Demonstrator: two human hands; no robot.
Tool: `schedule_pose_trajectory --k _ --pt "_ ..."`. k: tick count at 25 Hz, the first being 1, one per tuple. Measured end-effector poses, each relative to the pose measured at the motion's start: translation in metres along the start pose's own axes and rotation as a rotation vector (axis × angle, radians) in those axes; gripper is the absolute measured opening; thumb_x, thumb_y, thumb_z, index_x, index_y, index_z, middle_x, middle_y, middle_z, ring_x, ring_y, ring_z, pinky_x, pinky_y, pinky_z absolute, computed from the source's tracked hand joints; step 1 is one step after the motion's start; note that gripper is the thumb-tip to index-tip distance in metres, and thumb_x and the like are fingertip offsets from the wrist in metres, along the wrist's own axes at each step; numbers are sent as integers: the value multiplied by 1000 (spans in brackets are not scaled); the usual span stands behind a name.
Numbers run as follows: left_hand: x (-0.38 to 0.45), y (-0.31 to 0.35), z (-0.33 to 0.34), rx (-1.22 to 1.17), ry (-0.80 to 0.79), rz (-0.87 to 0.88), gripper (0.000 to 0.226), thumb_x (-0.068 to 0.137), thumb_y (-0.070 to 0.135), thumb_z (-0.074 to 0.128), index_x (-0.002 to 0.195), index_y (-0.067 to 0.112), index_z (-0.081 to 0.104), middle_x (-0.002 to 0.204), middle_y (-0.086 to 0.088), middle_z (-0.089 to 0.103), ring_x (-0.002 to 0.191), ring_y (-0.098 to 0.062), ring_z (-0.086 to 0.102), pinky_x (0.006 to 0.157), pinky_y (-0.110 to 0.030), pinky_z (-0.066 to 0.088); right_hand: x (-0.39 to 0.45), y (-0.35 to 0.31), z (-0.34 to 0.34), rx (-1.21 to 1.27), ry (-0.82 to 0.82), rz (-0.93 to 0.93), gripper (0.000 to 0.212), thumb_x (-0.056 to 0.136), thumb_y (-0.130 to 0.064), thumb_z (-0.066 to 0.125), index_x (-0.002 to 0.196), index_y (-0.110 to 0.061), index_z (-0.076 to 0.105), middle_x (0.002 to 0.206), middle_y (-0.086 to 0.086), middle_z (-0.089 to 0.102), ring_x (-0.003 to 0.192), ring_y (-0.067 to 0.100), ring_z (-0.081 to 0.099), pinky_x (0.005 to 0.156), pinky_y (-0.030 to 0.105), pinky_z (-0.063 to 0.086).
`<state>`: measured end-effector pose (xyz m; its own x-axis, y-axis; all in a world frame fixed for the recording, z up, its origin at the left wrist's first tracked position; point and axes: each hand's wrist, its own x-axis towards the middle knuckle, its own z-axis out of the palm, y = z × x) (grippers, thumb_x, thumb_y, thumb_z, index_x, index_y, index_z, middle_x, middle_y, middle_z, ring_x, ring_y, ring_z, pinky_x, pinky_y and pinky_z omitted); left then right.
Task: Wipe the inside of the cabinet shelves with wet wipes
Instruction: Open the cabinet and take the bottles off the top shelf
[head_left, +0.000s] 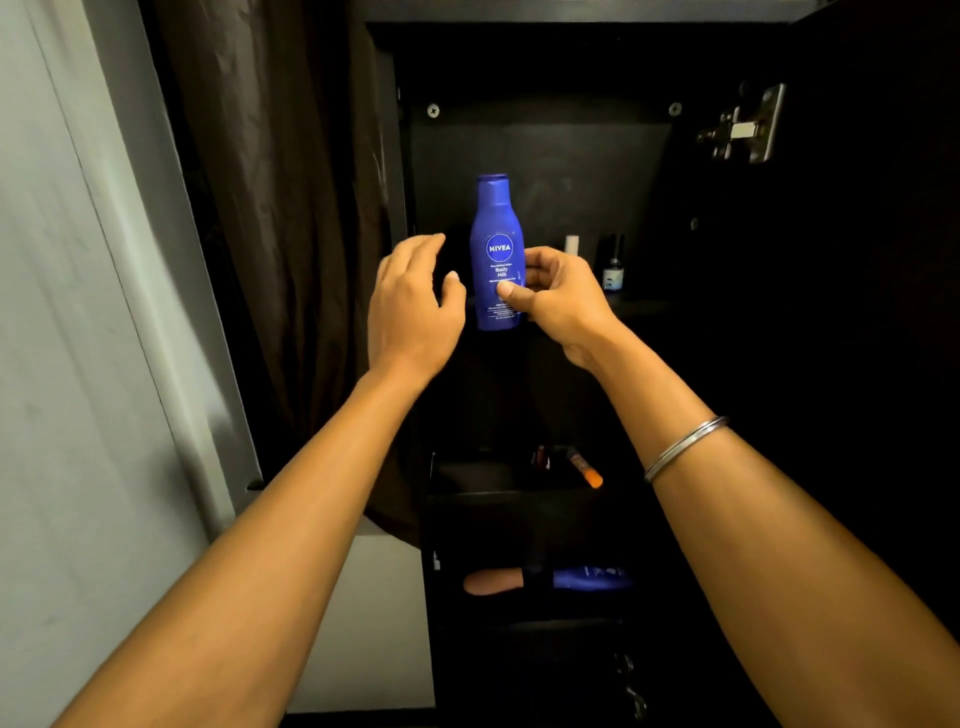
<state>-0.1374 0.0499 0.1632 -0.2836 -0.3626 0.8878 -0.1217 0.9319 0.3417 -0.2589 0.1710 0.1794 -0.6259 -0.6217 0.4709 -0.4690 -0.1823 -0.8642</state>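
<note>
1. Two hands are raised at the front of the upper shelf (639, 306) of a dark cabinet (857, 312), with one blue lotion bottle (497, 228) between them.
2. The right hand (558, 296) pinches the bottle at its lower label, thumb across the front and fingers curled round its right side.
3. The left hand (410, 301) holds nothing; its fingers are loosely spread and slightly bent, just beside the bottle's left flank and not touching it.
4. The bottle stands upright, long axis vertical, cap up, its base level with the shelf's front lip. Whether the base rests on the shelf or hangs just clear of it I cannot tell.
5. The relation that matters: the bottle lies straight ahead of both hands at chest-to-face height, nearer the right, which already has it.
6. Farther right on the same shelf stand a slim white tube (572, 244) and a small dark bottle (614, 265), well apart from the left hand and near the right wrist.
7. Lower shelves carry an orange-tipped item (589, 473) and a second blue bottle (592, 578) lying on its side.
8. No wet wipe shows anywhere, so by my judgement this is shelf-clearing, with wiping not yet begun.
9. My guess is the right hand moves the bottle off along its upright axis while the left stays free for the smaller items.
</note>
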Motion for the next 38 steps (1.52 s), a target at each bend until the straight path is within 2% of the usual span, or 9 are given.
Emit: schedule_pose_trajectory --k 4,10,14,19,21,24,27,31,38 --pt "-41 -23 -11 51 -82 43 58 93 22 56 148 8 43 155 -9 40 146 -25 32 116 -32 29 -39 14 11 -57 63 47 40 82 -20 76 118 -18 58 106 -3 69 98 9 67 73 20 56" --pt "-134 -62 -12 149 -274 68 70 93 23 56 155 9 29 164 -10 24 153 -24 17 121 -34 22 -120 77 46 -152 95 199 38 81 -19 77 113 -22 56 106 -6 68 97 6 67 76 21 56" --pt "-214 -88 -6 189 -447 18 76 90 23 57 156 8 23 165 -10 19 154 -25 13 120 -35 20 -181 144 70 -208 53 360 39 77 -7 80 102 -26 56 101 -8 68 92 3 67 80 24 55" --pt "-299 -111 6 180 -609 -36 75 89 21 59 154 5 27 164 -13 21 153 -27 17 121 -37 22 -254 241 88 -312 -41 565 47 77 -4 77 113 -22 54 110 -6 64 100 8 62 86 26 50" --pt "-331 -119 16 180 -672 -69 76 90 22 59 155 5 24 165 -12 20 153 -27 16 121 -35 20 -280 286 93 -353 -73 619 52 77 -2 76 122 -17 55 115 1 66 106 16 63 92 34 52" --pt "-377 -133 34 185 -728 -77 76 90 21 59 156 4 24 165 -12 19 153 -26 15 121 -33 17 -315 357 100 -415 -108 675 49 75 -4 78 118 -19 60 108 5 70 100 21 67 92 43 54" --pt "-409 -150 50 191 -752 -91 75 91 18 60 155 3 25 165 -13 18 153 -28 15 122 -35 17 -337 411 111 -521 -125 739 48 77 -11 77 120 -22 59 109 7 70 100 26 67 86 36 53" --pt "-443 -167 68 218 -786 -108 75 90 17 63 154 4 26 165 -13 19 153 -27 14 121 -31 13 -364 469 129 -579 -169 779 50 85 -14 73 131 -14 55 116 14 67 109 31 63 79 24 40" --pt "-463 -173 74 248 -815 -130 77 89 17 65 154 5 27 165 -11 20 153 -26 15 120 -31 15 -381 495 144 -645 -170 797 44 90 -14 65 132 -14 53 118 16 65 111 32 61 76 22 37"
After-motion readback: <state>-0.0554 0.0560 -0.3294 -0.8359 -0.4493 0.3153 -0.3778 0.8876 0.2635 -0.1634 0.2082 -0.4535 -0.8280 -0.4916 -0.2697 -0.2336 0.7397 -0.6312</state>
